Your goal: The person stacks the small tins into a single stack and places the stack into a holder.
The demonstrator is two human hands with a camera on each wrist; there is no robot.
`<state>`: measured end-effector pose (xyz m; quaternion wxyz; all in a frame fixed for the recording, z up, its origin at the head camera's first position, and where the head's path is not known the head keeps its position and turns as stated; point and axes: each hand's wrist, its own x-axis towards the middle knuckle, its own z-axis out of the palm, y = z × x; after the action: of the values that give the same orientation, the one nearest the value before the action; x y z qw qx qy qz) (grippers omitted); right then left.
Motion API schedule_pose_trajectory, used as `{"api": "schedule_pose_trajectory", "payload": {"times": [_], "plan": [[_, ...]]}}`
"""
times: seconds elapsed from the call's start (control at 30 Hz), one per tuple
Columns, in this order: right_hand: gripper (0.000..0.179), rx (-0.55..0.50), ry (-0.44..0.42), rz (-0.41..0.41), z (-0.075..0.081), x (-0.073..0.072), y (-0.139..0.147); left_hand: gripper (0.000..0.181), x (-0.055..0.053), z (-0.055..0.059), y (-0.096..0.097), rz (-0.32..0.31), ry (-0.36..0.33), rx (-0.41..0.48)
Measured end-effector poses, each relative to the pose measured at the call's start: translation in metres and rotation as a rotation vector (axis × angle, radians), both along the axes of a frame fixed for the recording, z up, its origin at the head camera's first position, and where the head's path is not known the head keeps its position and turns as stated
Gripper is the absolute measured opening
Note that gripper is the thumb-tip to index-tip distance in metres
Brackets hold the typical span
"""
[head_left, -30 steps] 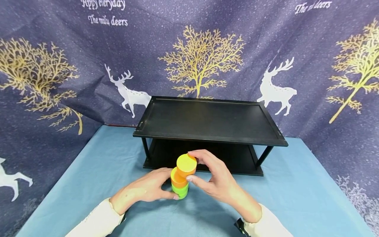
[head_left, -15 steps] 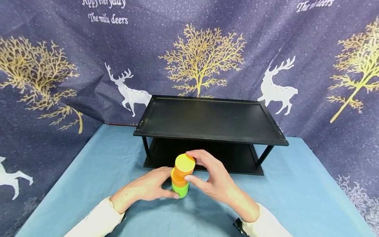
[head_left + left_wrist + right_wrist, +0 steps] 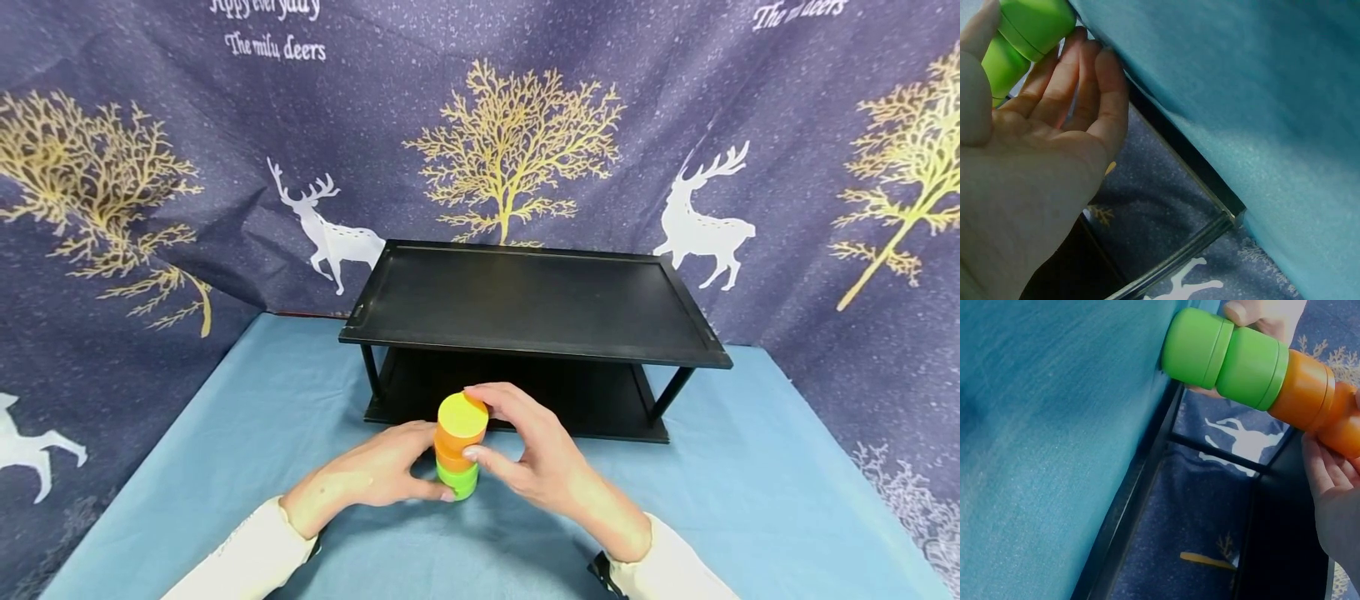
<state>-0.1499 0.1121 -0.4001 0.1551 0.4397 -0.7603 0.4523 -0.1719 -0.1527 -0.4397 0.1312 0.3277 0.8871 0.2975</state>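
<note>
A short stack of round containers stands upright on the blue cloth in front of the black rack. Two green containers [image 3: 1252, 369] are at the bottom, with a plain orange container [image 3: 1301, 389] above them. In the head view, my left hand [image 3: 378, 467] holds the green part from the left, thumb in front and fingers behind. My right hand [image 3: 536, 446] pinches the topmost orange container [image 3: 461, 429], whose flat top looks yellow, between thumb and fingers. It sits over the lower orange one, its base appearing to touch it. Fingers hide part of the stack.
Behind the hands stands a black two-tier rack [image 3: 525, 304], its lower shelf just beyond the stack. Blue cloth [image 3: 247, 417] covers the table. A dark blue curtain [image 3: 570, 108] with deer and trees hangs at the back.
My right hand has moved the top orange container slightly left and down, so it lines up more closely over the stack. The left hand has stayed in place.
</note>
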Motion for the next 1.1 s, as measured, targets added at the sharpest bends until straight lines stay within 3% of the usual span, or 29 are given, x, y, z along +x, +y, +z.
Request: {"api": "schedule_pose_trajectory", "payload": {"times": [0.2, 1.1], "plan": [[0.066, -0.002, 0.028, 0.013, -0.0018, -0.0006, -0.0025, 0.068, -0.0002, -0.0012, -0.0009, -0.002, -0.002, 0.002], [0.069, 0.027, -0.021, 0.006, -0.0075, 0.0008, -0.0028, 0.069, -0.0003, -0.0006, -0.0009, -0.010, 0.019, 0.004]]}}
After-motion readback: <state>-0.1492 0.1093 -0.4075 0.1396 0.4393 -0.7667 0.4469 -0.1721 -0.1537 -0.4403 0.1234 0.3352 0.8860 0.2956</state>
